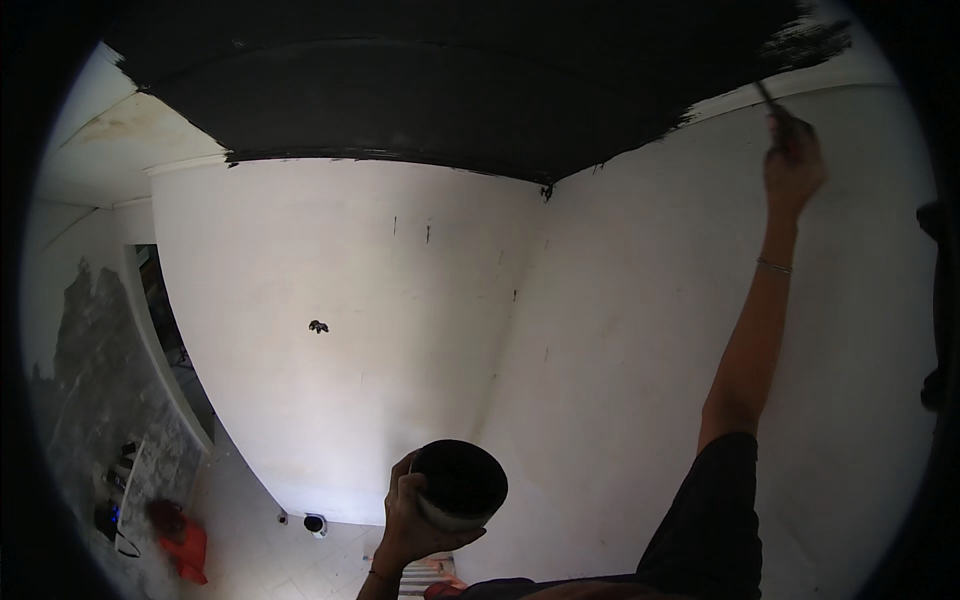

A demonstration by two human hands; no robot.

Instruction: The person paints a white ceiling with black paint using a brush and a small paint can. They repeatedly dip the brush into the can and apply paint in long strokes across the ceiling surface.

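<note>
My left hand [405, 520] grips a round pot [460, 510] of black paint at the bottom centre, fingers round its side. My raised right hand [795, 155] is closed on a slim paintbrush [768, 98] at the upper right, its tip near the ragged edge of black paint on the ceiling [480, 80]. Below that edge runs a pale strip [730, 100] along the top of the white right wall [640, 330].
A person in red [182, 540] is low at the left by a grey mottled wall [90, 360] and doorway [165, 300]. A small container [315, 525] stands on the tiled floor [260, 550]. A slatted object [425, 575], perhaps a ladder, is below me.
</note>
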